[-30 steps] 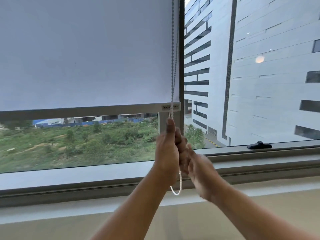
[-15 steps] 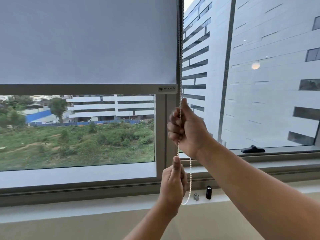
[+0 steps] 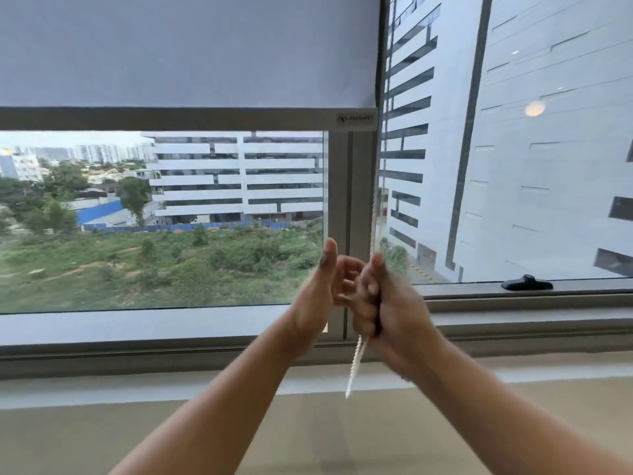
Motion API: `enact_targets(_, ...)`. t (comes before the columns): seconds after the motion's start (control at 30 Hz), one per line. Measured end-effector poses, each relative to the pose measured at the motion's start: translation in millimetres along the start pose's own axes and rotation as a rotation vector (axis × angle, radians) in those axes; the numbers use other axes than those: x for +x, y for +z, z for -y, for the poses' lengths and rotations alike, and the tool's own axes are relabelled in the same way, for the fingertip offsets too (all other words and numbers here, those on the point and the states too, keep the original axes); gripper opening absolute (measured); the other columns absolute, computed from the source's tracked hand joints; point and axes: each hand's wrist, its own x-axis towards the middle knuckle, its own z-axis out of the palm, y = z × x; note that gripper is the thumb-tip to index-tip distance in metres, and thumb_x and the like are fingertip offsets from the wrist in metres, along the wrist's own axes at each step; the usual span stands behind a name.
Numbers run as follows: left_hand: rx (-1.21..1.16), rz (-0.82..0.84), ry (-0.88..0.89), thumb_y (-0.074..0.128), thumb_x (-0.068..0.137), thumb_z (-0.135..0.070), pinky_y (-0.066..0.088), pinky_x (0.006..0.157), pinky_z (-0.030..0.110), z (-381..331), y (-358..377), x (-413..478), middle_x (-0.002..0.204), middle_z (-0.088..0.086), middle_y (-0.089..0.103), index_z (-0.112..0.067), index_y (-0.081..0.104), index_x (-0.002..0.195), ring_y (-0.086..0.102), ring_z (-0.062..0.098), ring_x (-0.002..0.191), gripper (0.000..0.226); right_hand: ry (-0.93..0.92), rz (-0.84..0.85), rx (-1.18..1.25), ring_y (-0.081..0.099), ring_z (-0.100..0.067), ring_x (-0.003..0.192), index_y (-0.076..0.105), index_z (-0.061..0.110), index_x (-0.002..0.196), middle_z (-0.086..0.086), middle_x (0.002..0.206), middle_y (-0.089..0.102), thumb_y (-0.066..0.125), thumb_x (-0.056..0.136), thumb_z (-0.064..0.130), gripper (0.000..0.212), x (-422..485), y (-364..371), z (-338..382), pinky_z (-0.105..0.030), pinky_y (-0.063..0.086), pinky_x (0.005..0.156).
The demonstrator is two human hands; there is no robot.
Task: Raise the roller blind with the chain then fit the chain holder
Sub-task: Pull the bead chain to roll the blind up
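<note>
Left forearm and hand: the bare left hand (image 3: 317,296) is raised in front of the window with the thumb pointing up and the fingers loosely bent towards the other hand. It grips nothing that can be seen, though the fingers are blurred.
Right forearm and hand: the bare right hand (image 3: 387,310) is just beside the left and closed into a fist around the chain.
Chain: the white beaded blind chain (image 3: 354,365) hangs as a short, doubled loop below the right fist, tilted slightly to the left. Above the fist it rises along the upright of the window frame and turns thin and faint against the glass.
Ledge: a flat beige ledge (image 3: 102,437) runs across the bottom, with a pale strip along its far edge.
Window frame: a grey metal window frame (image 3: 102,358) sits above the ledge, and its upright post (image 3: 356,186) is behind the hands.
Handle: a black window handle (image 3: 526,283) lies on the rail of the right-hand pane.
Blind: the pale grey fabric roller blind (image 3: 188,49) covers the upper part of the left pane. Its grey bottom bar (image 3: 171,118) is well above the hands and has a small printed label (image 3: 354,118) at its right end.
Outside: scrubby green ground (image 3: 137,269), a blue fence, and a white banded building are visible beyond. A tall white tower (image 3: 548,166) fills the right pane.
</note>
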Motion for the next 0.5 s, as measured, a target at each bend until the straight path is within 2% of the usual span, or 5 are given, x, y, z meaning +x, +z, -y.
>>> enact_targets(0.07,-0.040,-0.045,0.039,0.021,0.091,-0.066,0.049,0.073,0.032,-17.7,0.1,6.2,0.078,0.002,0.066,-0.008,0.062,0.093,0.063,0.020,0.076,0.071,0.079,-0.044,-0.037,0.021,-0.005,0.036,0.049,0.022,0.053,0.007,0.045,0.029,0.068,0.070,0.062,0.047,-13.4,-3.0,-27.2,-0.015,0.019,0.032)
enact_targets(0.17,-0.084,-0.012,0.107,0.019,0.098,-0.056,0.047,0.075,0.037,-43.7,4.9,14.6,0.083,0.009,0.066,-0.010,0.062,0.090,0.065,0.028,0.085,0.063,0.134,-0.050,-0.009,0.019,-0.005,0.036,0.047,0.021,0.052,0.006,0.045,0.026,0.082,0.056,0.063,0.054,-24.6,-0.3,-50.9,-0.013,0.017,0.034)
enact_targets(0.27,-0.169,0.013,0.140,0.019,0.102,-0.056,0.044,0.060,0.032,-66.2,12.9,22.0,0.076,0.009,0.064,-0.014,0.059,0.081,0.065,0.024,0.069,0.062,0.136,-0.059,0.001,0.019,-0.005,0.036,0.046,0.020,0.052,0.006,0.047,0.025,0.071,0.071,0.055,0.047,-24.2,5.0,-52.7,-0.013,0.016,0.035)
enact_targets(0.4,-0.181,-0.068,0.093,0.025,0.098,-0.063,0.017,0.042,0.019,-72.6,19.8,24.0,0.053,-0.001,0.033,-0.023,0.029,0.059,0.027,0.010,0.038,0.056,0.108,-0.053,-0.033,0.019,-0.006,0.037,0.045,0.020,0.052,0.004,0.048,0.024,0.064,0.077,0.051,0.044,-22.4,3.7,-53.2,-0.014,0.017,0.035)
enact_targets(0.5,-0.230,-0.143,0.112,0.032,0.095,-0.063,0.017,0.037,0.013,-68.7,21.2,21.3,0.047,-0.007,0.021,-0.026,0.018,0.060,0.017,0.007,0.035,0.053,0.090,0.045,-0.079,0.023,-0.007,0.039,0.048,0.018,0.055,0.005,0.047,0.027,0.076,0.069,0.059,0.051,-20.4,-5.0,-51.3,-0.017,0.024,0.035)
